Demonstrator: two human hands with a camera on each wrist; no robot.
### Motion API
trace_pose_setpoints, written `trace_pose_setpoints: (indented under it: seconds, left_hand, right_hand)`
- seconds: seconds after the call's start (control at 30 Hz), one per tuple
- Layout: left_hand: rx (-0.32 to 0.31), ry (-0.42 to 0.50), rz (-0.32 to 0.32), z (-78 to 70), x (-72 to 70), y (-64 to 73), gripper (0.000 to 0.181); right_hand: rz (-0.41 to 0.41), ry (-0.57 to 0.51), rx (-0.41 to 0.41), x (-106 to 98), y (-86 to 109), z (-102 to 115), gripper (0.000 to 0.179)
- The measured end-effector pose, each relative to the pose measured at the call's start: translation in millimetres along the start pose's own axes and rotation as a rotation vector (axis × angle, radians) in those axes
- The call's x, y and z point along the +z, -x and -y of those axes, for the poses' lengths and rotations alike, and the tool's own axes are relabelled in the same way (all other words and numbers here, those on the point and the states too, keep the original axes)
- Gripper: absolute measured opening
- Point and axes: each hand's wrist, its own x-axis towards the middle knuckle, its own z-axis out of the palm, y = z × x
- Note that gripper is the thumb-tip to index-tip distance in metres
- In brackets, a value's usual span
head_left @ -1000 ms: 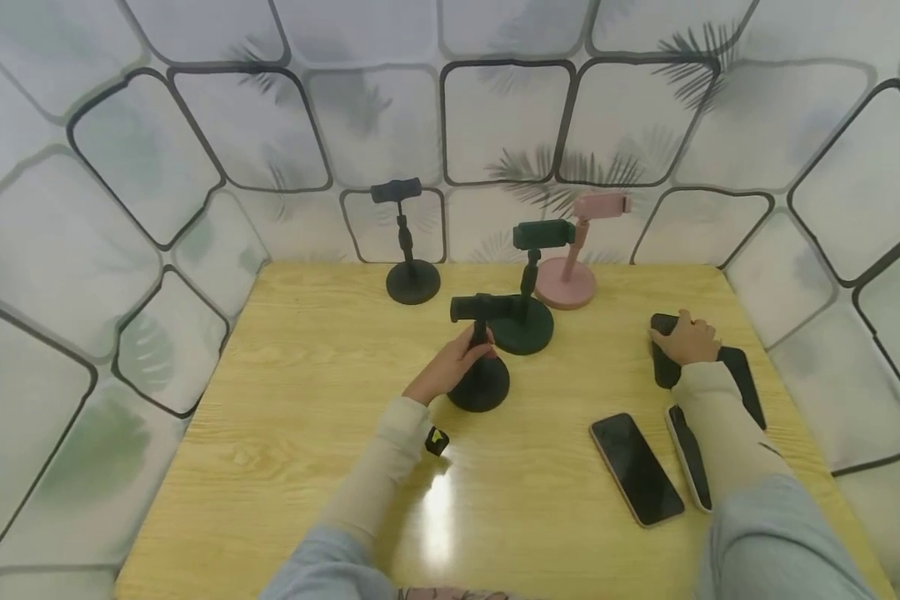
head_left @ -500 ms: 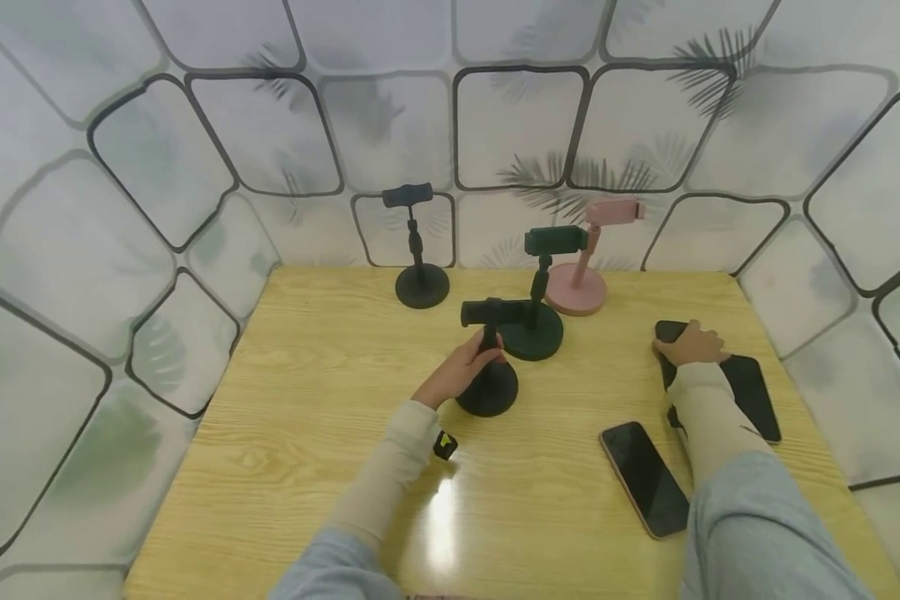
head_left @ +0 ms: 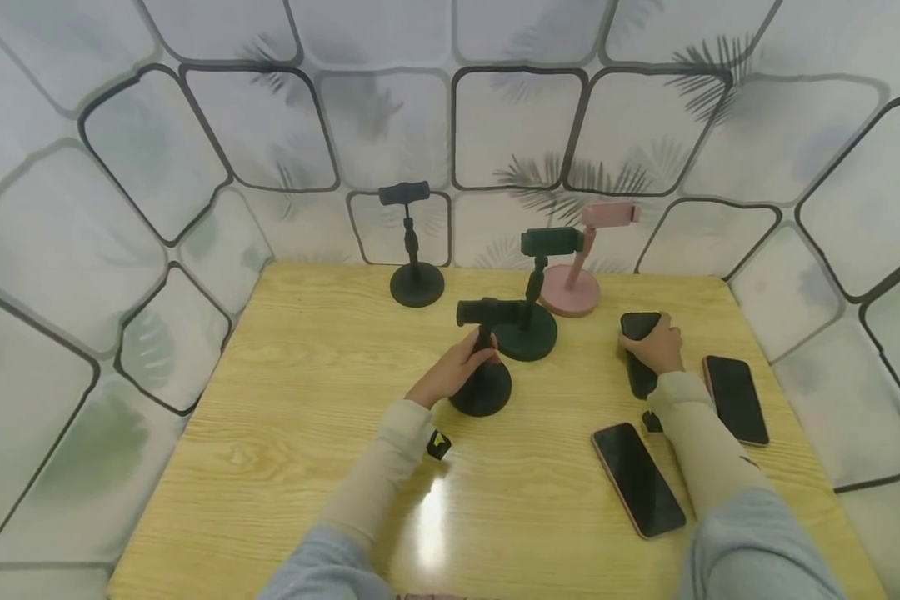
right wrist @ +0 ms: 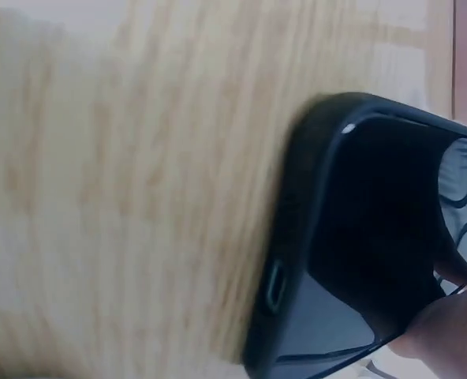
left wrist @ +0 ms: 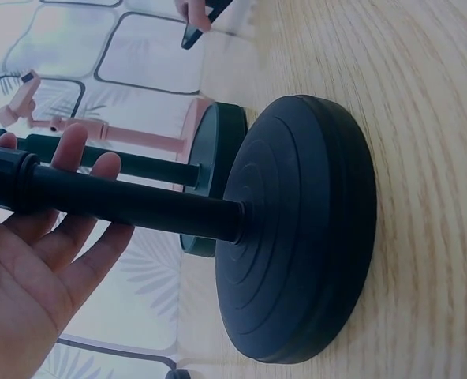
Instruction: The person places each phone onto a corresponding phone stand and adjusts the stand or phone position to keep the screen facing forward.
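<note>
Leaf-patterned walls (head_left: pixel 521 125) rise behind a wooden bench (head_left: pixel 322 467). Fingers of the left grip (head_left: pixel 450 371) curl round the stem of a black stand (head_left: pixel 482 396), whose round base sits on the bench just below that grip. Just beyond it, slightly right, is a green stand (head_left: pixel 534 333), with a pink stand (head_left: pixel 572 293) farther back. Another dark stand (head_left: pixel 417 285) lies beyond the left grip, leftward. The right grip (head_left: pixel 658 343) holds a black phone (head_left: pixel 642 379) between thumb and fingers; whether it touches the bench I cannot tell. One phone (head_left: pixel 737 400) rests right of that grip; a second phone (head_left: pixel 639 481) lies nearer the person.
</note>
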Motion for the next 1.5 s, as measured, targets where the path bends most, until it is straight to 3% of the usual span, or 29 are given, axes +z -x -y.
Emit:
trace_pose_setpoints:
  seconds: [0.17,0.27,0.43,0.57,0.7,0.8,0.9,1.0,1.13,1.3,1.5]
  left_hand:
    - [0.013,-0.008,-0.021,17.0,4.5,-10.7,0.031]
    - [0.033,-0.006,-0.025,17.3,4.8,-12.8,0.029]
    - [0.022,-0.006,-0.028,18.4,5.0,-9.5,0.03]
    - [-0.014,-0.005,-0.009,22.2,8.4,-1.7,0.033]
    - [-0.028,-0.001,0.021,22.4,11.7,2.0,0.033]
    - [-0.013,-0.016,0.037,5.2,6.0,5.6,0.03]
    - [0.013,-0.031,0.033,-11.4,-1.6,8.0,0.025]
    - [0.028,-0.039,0.01,-1.3,-2.3,2.2,0.026]
    - [0.012,-0.076,-0.026,18.7,-2.2,-6.1,0.035]
    - [-0.013,-0.119,-0.032,20.5,-1.3,-4.5,0.045]
    - [-0.003,-0.098,-0.031,19.8,-1.0,-3.7,0.043]
  right_hand:
    - [0.091,-0.003,0.002,-6.8,-1.8,5.5,0.107]
    - [0.109,0.018,-0.074,-9.5,-1.7,6.4,0.109]
    - [0.007,-0.001,-0.239,-12.0,14.1,25.7,0.107]
    - [-0.125,-0.087,-0.276,-23.1,52.9,65.6,0.105]
    - [-0.255,-0.231,-0.348,-51.7,104.7,125.7,0.098]
    - [-0.298,-0.382,-0.453,-75.2,137.4,175.0,0.091]
    - [-0.275,-0.541,-0.589,-85.3,155.9,217.6,0.086]
    - [-0.235,-0.584,-0.684,-78.3,163.2,248.2,0.082]
    - [-0.228,-0.491,-0.726,-56.9,162.9,273.2,0.082]
    - [-0.185,-0.449,-0.71,-33.4,158.9,280.7,0.087]
    - [-0.211,-0.413,-0.714,-21.8,154.3,279.4,0.088]
